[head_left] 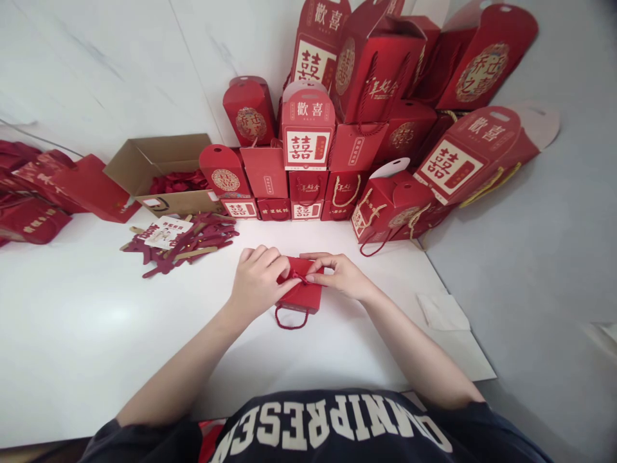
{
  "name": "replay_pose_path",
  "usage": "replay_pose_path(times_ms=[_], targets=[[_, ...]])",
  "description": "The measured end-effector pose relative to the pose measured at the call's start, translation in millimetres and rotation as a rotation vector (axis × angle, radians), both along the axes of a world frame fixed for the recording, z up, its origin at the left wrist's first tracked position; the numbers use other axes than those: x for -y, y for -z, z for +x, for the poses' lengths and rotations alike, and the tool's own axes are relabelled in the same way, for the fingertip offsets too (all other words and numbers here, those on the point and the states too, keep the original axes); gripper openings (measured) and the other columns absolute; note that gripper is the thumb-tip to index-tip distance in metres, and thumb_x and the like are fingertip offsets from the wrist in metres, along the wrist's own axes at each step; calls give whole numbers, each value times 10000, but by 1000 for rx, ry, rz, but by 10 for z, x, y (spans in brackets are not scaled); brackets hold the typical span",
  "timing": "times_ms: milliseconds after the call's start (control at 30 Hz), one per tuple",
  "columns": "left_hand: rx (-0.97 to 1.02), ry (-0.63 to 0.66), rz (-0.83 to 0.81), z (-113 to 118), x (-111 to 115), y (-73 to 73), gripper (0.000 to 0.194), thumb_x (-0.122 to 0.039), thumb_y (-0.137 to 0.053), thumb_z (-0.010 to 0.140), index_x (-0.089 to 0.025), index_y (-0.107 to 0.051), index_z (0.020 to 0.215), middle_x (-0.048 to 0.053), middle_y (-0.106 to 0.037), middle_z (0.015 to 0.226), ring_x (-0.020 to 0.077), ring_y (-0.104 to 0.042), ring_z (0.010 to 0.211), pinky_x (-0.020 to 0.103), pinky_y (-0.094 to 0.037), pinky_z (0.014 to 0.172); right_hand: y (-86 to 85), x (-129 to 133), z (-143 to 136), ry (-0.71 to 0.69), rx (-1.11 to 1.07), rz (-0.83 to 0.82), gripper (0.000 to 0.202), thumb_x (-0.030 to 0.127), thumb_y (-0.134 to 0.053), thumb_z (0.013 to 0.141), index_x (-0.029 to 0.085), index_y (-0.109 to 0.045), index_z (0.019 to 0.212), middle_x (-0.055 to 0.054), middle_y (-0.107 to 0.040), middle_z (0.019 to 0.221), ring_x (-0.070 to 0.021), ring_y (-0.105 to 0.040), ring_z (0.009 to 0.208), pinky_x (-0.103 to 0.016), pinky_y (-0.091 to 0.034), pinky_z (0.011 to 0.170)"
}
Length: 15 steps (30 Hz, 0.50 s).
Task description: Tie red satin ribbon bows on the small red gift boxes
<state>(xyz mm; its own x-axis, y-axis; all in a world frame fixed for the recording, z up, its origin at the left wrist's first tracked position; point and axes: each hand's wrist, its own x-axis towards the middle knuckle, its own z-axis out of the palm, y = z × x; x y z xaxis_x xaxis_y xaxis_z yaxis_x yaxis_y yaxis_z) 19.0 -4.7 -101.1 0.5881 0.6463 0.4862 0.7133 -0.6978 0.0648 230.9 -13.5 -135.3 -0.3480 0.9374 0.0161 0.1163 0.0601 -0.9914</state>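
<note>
A small red gift box (304,298) stands on the white table in front of me, with a dark red cord handle (292,327) hanging toward me. On top of the box is a red ribbon (299,277) gathered at the middle. My left hand (261,276) has its fingers curled and pinches the ribbon from the left. From the right, my right hand (340,273) pinches the ribbon between thumb and fingertips. The fingers cover part of the ribbon and the top of the box.
Red gift boxes (308,132) are stacked at the back and right. An open cardboard box (164,151) holds red pieces. Before it lies a pile of dark red ribbon strips (193,241) with a card (168,233). Red bags (33,212) sit far left; white tissue (442,312) lies right.
</note>
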Motion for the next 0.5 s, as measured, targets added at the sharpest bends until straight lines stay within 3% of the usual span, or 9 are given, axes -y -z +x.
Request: replay_pose_path(times_ms=[133, 300, 500], targets=[[14, -16, -261, -17, -1, -61, 266, -412, -643, 797, -182, -581, 678, 5, -603, 663, 178, -517, 724, 357, -326, 719, -23, 19, 1, -4, 11, 18, 125, 313, -705, 766, 189, -705, 760, -112, -601, 1289, -230, -536, 1234, -380, -310, 1091], [140, 74, -618, -39, -74, -84, 219, -386, -580, 848, -188, -640, 778, 5, -632, 737, 153, -545, 744, 303, -389, 734, -19, 30, -7, -7, 24, 60, 100, 288, -684, 774, 188, -690, 766, -113, -596, 1291, -225, -535, 1235, -375, -327, 1076], [198, 85, -760, -104, -105, -110, 172, -298, -571, 848, -179, -634, 741, 2, -628, 771, 132, -555, 732, 253, -401, 658, -74, 55, 17, 30, 63, 69, 46, 210, -653, 759, 190, -644, 718, -101, -606, 1286, -219, -542, 1225, -381, -331, 1076]])
